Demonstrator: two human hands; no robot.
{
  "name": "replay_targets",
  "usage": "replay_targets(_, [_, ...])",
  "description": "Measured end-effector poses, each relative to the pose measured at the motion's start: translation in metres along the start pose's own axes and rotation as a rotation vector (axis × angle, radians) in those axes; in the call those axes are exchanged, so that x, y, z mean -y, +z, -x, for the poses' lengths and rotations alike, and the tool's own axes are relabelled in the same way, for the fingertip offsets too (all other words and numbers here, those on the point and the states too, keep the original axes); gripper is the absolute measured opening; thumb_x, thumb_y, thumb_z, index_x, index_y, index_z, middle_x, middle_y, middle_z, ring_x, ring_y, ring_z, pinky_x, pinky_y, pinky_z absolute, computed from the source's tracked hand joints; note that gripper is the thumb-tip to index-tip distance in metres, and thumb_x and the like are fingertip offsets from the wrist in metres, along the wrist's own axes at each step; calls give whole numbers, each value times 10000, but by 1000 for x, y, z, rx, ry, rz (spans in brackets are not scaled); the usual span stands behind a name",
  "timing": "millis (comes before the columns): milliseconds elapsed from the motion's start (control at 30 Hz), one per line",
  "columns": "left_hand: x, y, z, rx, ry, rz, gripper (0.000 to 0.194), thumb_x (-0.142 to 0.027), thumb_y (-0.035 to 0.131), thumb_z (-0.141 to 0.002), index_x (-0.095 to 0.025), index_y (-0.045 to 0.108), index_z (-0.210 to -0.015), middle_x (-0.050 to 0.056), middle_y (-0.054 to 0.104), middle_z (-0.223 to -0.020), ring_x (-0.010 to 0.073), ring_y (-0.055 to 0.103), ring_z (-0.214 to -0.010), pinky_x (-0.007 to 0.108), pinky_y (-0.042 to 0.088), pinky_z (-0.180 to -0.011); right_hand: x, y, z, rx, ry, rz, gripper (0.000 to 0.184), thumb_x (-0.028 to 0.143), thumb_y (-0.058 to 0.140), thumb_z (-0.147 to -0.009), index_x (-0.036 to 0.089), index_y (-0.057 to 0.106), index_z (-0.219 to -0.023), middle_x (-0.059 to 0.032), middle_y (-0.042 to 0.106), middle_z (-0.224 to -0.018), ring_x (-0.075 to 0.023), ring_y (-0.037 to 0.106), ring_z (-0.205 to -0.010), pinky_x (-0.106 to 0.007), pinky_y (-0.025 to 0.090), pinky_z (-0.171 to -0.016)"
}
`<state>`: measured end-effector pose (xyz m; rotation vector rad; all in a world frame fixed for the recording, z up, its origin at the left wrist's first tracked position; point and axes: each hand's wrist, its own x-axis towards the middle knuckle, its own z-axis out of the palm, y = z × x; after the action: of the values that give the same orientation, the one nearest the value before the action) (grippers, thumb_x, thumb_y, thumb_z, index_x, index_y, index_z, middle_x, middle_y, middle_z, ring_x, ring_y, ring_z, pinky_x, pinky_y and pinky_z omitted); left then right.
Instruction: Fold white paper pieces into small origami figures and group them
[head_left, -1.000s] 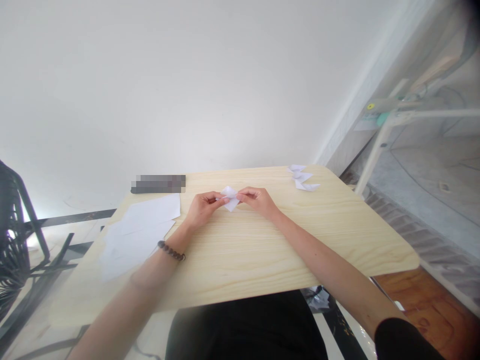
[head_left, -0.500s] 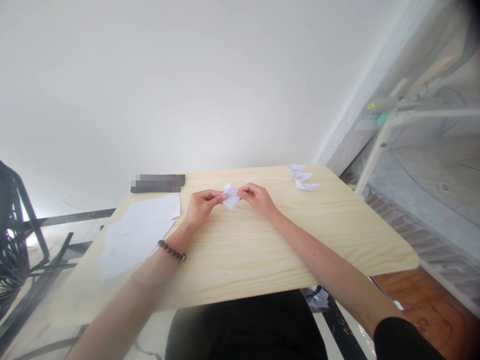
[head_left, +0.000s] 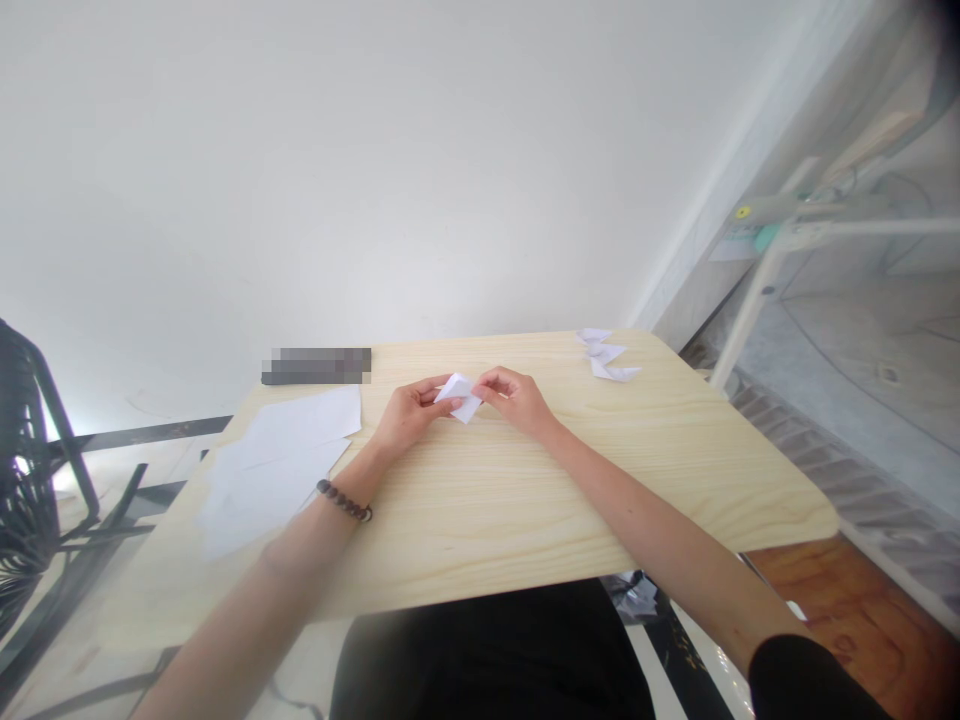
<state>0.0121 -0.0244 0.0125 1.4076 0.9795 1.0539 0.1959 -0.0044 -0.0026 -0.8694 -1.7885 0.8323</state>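
A small piece of folded white paper (head_left: pixel 466 410) is held between both hands, just above the far half of the table. My left hand (head_left: pixel 409 412) pinches its left side, thumb on top and fingers beneath. On its right corner, my right hand (head_left: pixel 516 398) has thumb and forefinger pressed together. The paper looks roughly diamond-shaped, with a crease or flap near the middle; its underside is hidden. At the far right of the table lie three folded white paper pieces (head_left: pixel 604 354) with pointed ends, close together.
White paper sheets (head_left: pixel 281 460) lie overlapping on the left of the wooden table (head_left: pixel 525 530). Behind them is a dark, pixelated long object (head_left: pixel 316 367). A white wall (head_left: pixel 450 180) stands past the table's far edge. A black chair (head_left: pixel 37 430) is at the left.
The folded paper has turned and tilted between my fingers. My left thumb has shifted further over it, while my right hand keeps its pinch nearly in place.
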Motion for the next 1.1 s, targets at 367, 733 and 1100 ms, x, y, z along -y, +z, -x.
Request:
replay_targets(367, [1, -1, 0, -48, 3, -80, 431, -386, 663, -625, -118, 623, -961, 83, 650, -947, 224, 589, -856, 327, 452, -773, 2, 6, 1, 16, 53, -70, 203, 362, 564, -701, 173, 495, -731, 8, 545, -705, -113, 574, -655, -246, 480, -615])
replay_targets(733, [2, -1, -1, -84, -7, -103, 417, -420, 671, -598, -126, 642, -893, 80, 663, -886, 203, 596, -785, 297, 456, -710, 5, 8, 1, 19, 62, -99, 207, 350, 568, -694, 177, 467, -747, 8, 538, -697, -105, 566, -636, -236, 477, -586])
replay_targets(1100, [2, -2, 0, 33, -25, -126, 333, -371, 648, -634, -148, 642, -882, 41, 655, -855, 177, 581, -774, 271, 436, -717, -2, 5, 1, -6, 93, -111, 244, 371, 585, -677, 178, 493, -795, -7, 584, -745, -122, 588, -675, -252, 482, -616])
